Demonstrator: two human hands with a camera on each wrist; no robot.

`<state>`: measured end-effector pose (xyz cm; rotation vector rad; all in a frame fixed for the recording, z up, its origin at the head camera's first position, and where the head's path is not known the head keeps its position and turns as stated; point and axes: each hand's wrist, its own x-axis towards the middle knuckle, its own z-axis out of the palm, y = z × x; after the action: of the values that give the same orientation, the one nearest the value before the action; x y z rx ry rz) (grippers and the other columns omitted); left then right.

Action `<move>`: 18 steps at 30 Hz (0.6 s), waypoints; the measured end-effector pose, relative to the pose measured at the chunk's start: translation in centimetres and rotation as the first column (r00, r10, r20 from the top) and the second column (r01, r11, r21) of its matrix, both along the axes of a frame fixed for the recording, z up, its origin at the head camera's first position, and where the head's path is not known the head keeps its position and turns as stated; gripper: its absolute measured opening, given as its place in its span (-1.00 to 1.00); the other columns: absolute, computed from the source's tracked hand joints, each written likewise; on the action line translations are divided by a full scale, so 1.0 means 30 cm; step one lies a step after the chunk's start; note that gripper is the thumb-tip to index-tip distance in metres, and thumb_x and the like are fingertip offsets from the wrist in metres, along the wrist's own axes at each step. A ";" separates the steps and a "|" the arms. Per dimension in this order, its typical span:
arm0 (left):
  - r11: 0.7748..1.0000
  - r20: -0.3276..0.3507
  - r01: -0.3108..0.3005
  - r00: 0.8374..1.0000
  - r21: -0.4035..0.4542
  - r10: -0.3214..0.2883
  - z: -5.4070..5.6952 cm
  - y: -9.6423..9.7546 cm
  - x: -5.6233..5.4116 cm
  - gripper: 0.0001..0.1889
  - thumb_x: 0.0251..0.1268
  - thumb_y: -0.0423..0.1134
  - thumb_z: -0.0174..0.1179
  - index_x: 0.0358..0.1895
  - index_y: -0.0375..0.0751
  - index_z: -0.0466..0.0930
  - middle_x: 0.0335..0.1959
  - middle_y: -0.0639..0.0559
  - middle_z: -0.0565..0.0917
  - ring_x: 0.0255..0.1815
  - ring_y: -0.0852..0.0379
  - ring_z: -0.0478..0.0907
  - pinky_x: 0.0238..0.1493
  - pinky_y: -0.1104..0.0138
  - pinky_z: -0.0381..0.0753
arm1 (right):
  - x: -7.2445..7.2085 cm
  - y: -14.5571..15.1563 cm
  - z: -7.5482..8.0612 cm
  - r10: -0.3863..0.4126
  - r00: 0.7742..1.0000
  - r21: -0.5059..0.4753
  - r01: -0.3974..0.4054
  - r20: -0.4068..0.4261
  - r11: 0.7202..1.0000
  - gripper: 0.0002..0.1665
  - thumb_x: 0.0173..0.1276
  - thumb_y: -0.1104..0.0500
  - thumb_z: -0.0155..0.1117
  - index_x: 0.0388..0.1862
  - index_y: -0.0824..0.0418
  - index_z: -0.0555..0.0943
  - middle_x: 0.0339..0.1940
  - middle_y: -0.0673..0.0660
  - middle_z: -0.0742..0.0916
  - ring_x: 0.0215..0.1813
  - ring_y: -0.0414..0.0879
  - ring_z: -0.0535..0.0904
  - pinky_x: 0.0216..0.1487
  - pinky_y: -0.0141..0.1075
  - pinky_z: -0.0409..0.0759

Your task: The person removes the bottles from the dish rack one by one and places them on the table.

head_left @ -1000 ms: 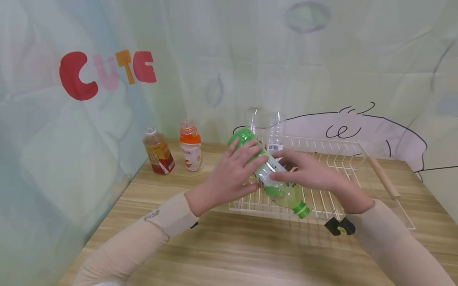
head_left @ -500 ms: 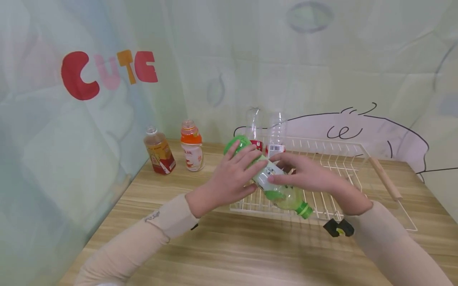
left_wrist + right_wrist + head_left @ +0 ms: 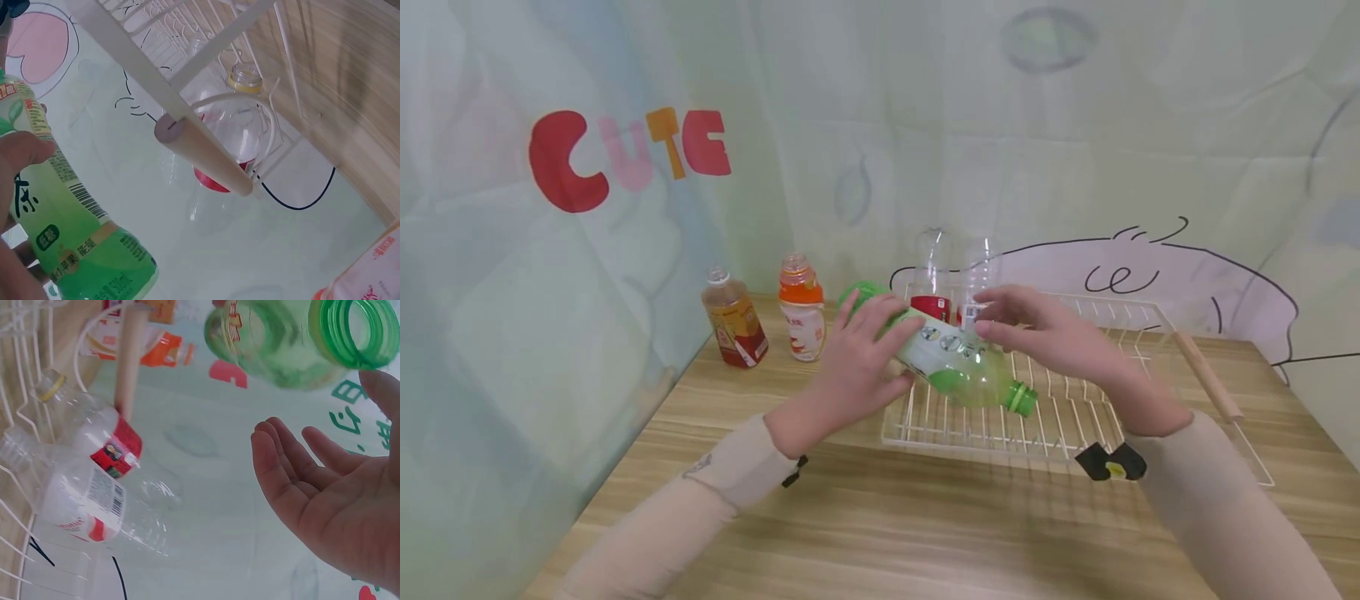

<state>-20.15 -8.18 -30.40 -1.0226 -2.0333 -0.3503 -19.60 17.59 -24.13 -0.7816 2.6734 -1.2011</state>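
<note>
A staged tabletop set rather than a lived-in room: beyond both hands hangs a creased printed backdrop (image 3: pixel 1075 125) with cartoon line drawings and the coloured letters "CUTE" (image 3: pixel 625 154) up to the left, enclosing a wood-grain table (image 3: pixel 865 517) under the forearms.

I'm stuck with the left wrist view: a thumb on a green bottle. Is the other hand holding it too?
Observer: No. In the right wrist view the right hand is open, fingers straight, its palm off the green bottle.
Operator: Is there a cap on it?
Observer: No. That same view looks at its mouth, which is uncapped.
</note>
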 end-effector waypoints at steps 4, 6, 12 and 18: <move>0.997 0.004 -0.021 1.000 0.069 0.021 0.005 -0.035 -0.005 -0.38 -0.21 -0.27 0.48 0.06 -0.20 0.48 0.07 -0.18 0.51 0.15 -0.13 0.41 0.30 -0.16 0.20 | -0.014 0.022 0.035 -0.038 0.999 -0.044 0.037 -0.018 0.998 -0.41 0.47 0.00 0.11 0.37 0.22 0.32 0.10 0.20 0.65 0.02 0.01 0.61 0.01 -0.20 0.61; 0.995 0.006 -0.032 0.999 0.096 0.032 0.006 -0.052 -0.009 -0.35 -0.23 -0.26 0.51 0.07 -0.20 0.47 0.06 -0.19 0.51 0.13 -0.14 0.42 0.28 -0.17 0.22 | -0.021 0.031 0.047 -0.055 0.998 -0.062 0.053 -0.035 0.997 -0.40 0.48 0.00 0.09 0.39 0.24 0.30 0.12 0.23 0.64 0.05 0.03 0.59 -0.02 -0.27 0.61; 0.977 0.066 -0.057 0.997 0.207 0.044 0.014 -0.098 -0.005 -0.34 -0.25 -0.27 0.51 0.07 -0.24 0.47 0.02 -0.22 0.53 0.08 -0.19 0.44 0.23 -0.19 0.25 | -0.055 0.048 0.051 -0.121 0.991 -0.085 0.116 -0.058 0.990 -0.38 0.49 -0.03 0.07 0.40 0.22 0.29 0.17 0.26 0.60 0.10 0.07 0.57 -0.03 -0.31 0.61; 0.931 0.222 -0.124 0.974 0.344 0.048 0.018 -0.155 0.004 -0.35 -0.21 -0.31 0.51 0.09 -0.25 0.47 0.06 -0.21 0.53 0.09 -0.18 0.42 0.13 -0.06 0.35 | -0.091 0.070 0.033 -0.178 0.984 -0.084 0.175 -0.029 0.981 -0.33 0.47 -0.09 0.08 0.42 0.19 0.27 0.20 0.26 0.58 0.12 0.10 0.57 0.07 -0.10 0.59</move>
<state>-20.03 -12.84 -29.86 -0.6915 -2.0907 -0.7788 -22.32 19.68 -23.15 -0.5920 2.7893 -1.3546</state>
